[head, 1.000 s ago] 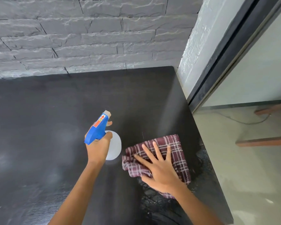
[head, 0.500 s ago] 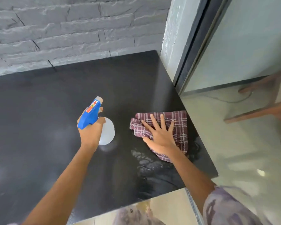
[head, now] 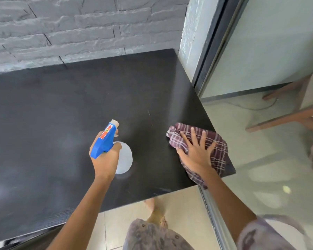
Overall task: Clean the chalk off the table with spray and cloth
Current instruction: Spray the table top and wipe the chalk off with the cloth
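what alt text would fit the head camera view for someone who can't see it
A person's right hand presses a maroon plaid cloth, fingers spread, near the right front corner of a black table. The left hand grips a blue-headed spray bottle over the tabletop; a grey brick wall stands behind.

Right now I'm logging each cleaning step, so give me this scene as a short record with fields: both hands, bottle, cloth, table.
left hand: grips the spray bottle, nozzle aimed away across the table
right hand: fingers spread flat, pressing on the cloth
cloth: maroon plaid, bunched at the table's right edge, one end overhanging the front
table: black, faint pale patches at left
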